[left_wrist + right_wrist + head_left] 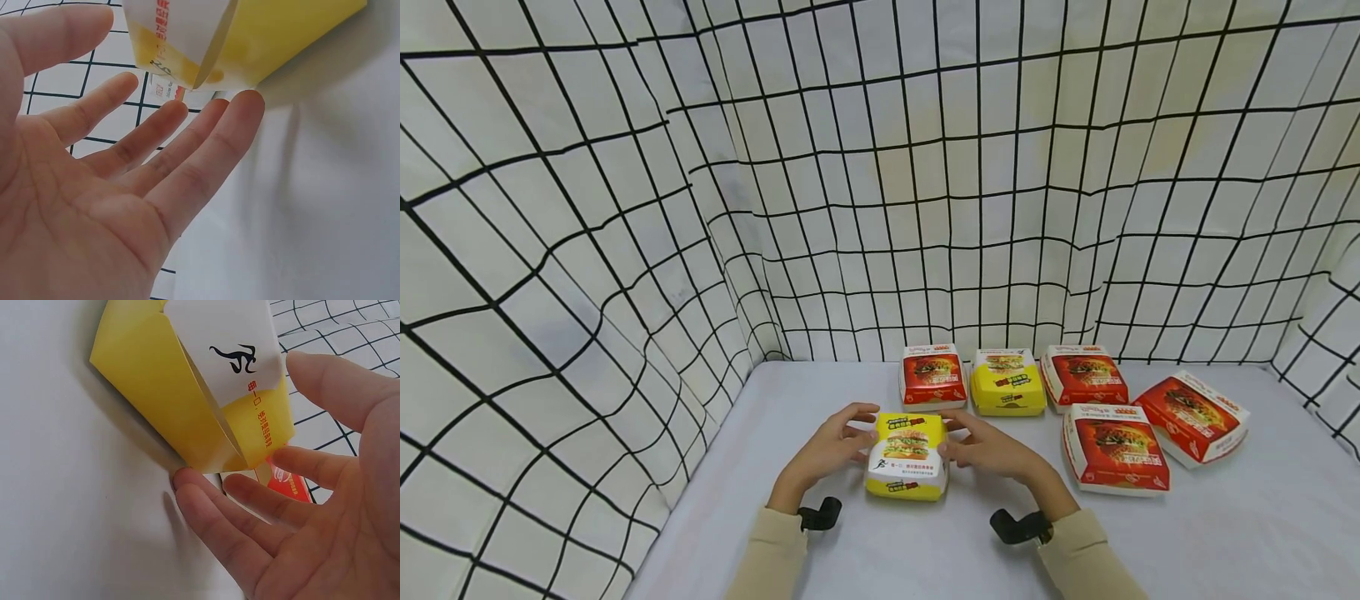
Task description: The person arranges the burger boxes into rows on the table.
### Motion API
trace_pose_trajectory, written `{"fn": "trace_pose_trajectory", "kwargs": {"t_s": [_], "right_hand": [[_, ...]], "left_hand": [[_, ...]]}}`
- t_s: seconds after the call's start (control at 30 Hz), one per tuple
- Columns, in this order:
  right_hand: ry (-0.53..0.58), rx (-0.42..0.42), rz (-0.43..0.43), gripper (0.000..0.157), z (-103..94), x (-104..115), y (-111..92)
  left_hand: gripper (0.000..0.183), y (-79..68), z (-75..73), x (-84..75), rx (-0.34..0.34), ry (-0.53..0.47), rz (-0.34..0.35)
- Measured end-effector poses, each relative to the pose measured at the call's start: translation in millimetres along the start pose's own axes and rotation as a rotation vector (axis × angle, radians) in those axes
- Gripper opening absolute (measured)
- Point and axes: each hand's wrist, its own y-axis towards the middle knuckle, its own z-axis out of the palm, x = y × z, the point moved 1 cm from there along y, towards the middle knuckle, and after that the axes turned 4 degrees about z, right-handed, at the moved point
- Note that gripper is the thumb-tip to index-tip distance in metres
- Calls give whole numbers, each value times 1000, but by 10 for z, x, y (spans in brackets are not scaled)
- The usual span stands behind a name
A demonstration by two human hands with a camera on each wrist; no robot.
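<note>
A yellow and white burger box lies on the white table between the two hands. At its left side is my left hand, fingers spread and only slightly bent. In the left wrist view the palm and fingers show bare, with the fingertips right at the lower edge of the box. From the other side my right hand reaches in, its fingertips close to the box's right edge. The right wrist view shows that hand with fingers loosely extended beside the box's yellow end.
Behind, a red burger box, another yellow box and a second red box stand in a row. Two more red boxes sit at the right. White walls with black grid netting enclose the table.
</note>
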Motion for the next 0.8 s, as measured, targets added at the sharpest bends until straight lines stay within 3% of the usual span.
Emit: {"fn": "trace_pose_trajectory", "kwargs": {"t_s": [0.2,0.4,0.57,0.8], "right_hand": [[-15,-20,2,70,-36,-17,-6],[-19,-50,-28,67,-88,-4,-34],[-24,-91,-22,61,-151,46,-92],[-30,-191,-50,62,-249,177,-185]], "left_hand": [[51,0,-33,2,-27,3,17],[40,-19,-63,-18,-97,38,35],[36,-44,-82,-93,-153,65,72],[30,-60,-103,-248,-262,178,153]]}}
